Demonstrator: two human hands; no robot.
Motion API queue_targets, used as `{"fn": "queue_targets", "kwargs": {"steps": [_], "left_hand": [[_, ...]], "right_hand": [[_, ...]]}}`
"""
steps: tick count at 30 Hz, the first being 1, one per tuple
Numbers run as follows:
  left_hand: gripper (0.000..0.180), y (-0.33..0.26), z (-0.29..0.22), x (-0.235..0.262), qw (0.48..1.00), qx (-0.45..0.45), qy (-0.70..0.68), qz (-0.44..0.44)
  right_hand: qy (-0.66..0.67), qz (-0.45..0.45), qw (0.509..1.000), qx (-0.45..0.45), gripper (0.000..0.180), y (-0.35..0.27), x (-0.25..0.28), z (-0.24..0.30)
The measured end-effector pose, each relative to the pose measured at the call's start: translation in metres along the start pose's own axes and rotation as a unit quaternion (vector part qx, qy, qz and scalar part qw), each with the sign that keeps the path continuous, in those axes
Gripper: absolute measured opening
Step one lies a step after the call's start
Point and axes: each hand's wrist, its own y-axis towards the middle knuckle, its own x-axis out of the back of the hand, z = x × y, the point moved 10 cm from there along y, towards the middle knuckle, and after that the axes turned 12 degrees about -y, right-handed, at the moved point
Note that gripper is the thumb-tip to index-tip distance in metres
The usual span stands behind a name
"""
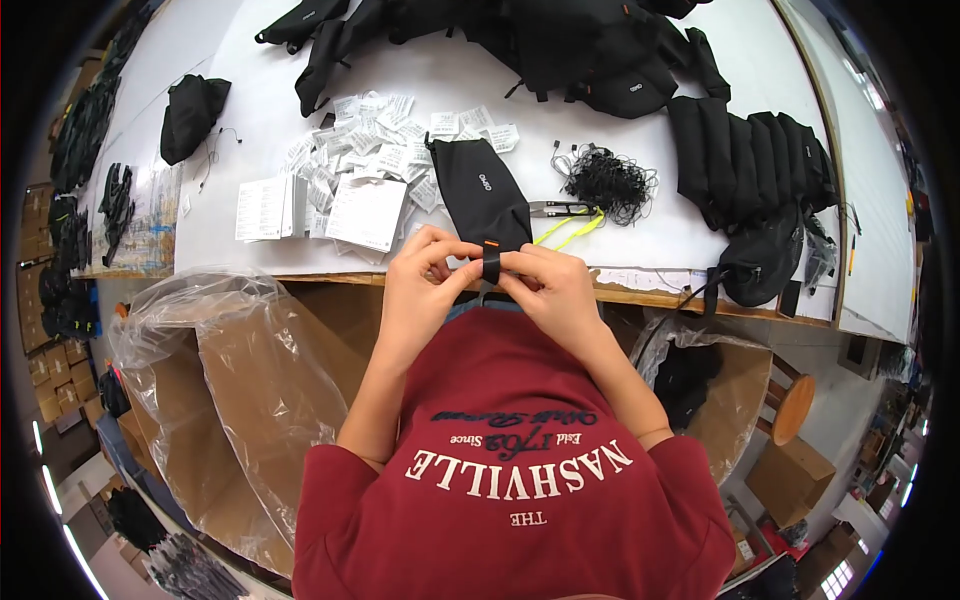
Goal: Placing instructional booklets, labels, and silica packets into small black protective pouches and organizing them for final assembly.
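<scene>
A black fabric pouch [482, 188] with a small pale print lies at the table's front edge, its near end toward me. From that end a short black strap [491, 266] with a small orange tab above it comes between my hands. My left hand [428, 278] pinches the strap from the left, its fingers curled. My right hand [550, 288] pinches it from the right with thumb and fingertips. Just right of the pouch lie dark thread snips [558, 209] with a yellow-green ribbon [578, 230] by them.
White printed labels [385, 135] lie heaped behind two stacks of paper slips [366, 212]. Tangled black cords [608, 186] sit right of the pouch. Black pouches [752, 160] stand in a row at right; more black bags [530, 45] are piled behind. A plastic-lined carton [215, 400] stands below left.
</scene>
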Motion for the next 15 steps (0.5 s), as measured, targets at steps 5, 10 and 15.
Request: {"fn": "queue_targets", "kwargs": {"steps": [5, 10, 15], "left_hand": [[0.009, -0.001, -0.009, -0.003, 0.997, -0.059, -0.05, 0.018], [0.006, -0.002, -0.012, 0.015, 0.973, -0.097, -0.209, -0.024], [0.008, -0.003, -0.014, -0.018, 0.825, 0.052, -0.539, 0.165]], "right_hand": [[0.079, -0.004, 0.996, -0.034, 0.011, -0.004, -0.007, -0.007], [0.349, 0.055, 0.928, -0.116, 0.015, -0.003, -0.01, -0.027], [0.482, 0.06, 0.868, -0.101, 0.011, -0.007, 0.003, -0.018]]}}
